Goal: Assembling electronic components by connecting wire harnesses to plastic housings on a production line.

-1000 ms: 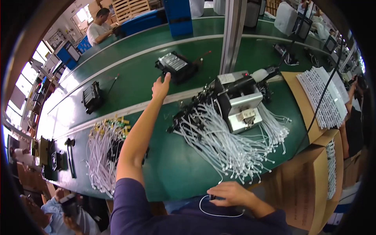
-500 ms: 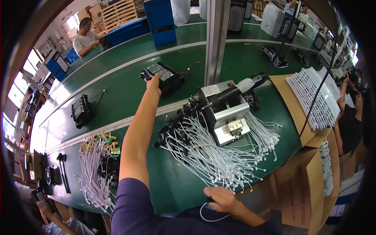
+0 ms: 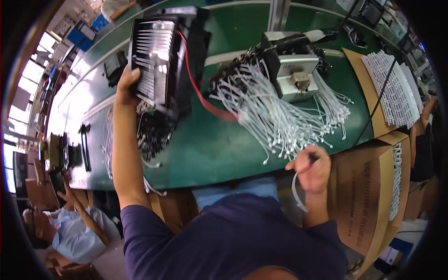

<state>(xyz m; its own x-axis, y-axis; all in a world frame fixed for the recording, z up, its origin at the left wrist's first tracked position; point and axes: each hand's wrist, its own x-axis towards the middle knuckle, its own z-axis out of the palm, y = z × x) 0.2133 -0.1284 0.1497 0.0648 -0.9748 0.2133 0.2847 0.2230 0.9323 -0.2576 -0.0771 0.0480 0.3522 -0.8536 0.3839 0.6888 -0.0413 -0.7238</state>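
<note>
1. Left hand (image 3: 127,86) is clamped on the near-left edge of the unit (image 3: 156,51), thumb at the metal fins; the unit appears raised above the bench (image 3: 200,154), finned face toward the wearer.
2. Right hand (image 3: 315,170) has its fingers together around a small black part (image 3: 313,159), by the bench's near edge; a white lead (image 3: 297,193) loops below it.
3. With one hand gripping one side, the unit could twist or slip, as its bulk sits to the right of that hold.
4. Red wire (image 3: 186,65) trails from the unit, its blurred end near the white cables (image 3: 275,116); it could snag there, straining its joint or dragging cables along.
5. The lead could catch on the bench edge and tug the part loose.
6. Green and glossy, the bench bears the cables, a machine (image 3: 284,67) and tangled black parts (image 3: 151,135); a second unit (image 3: 115,67) lies farther off, leftward.
7. Around it, a carton (image 3: 354,200) stands at the right below white strips (image 3: 389,88); one co-worker (image 3: 81,228) is at lower left, another (image 3: 422,144) far right.
</note>
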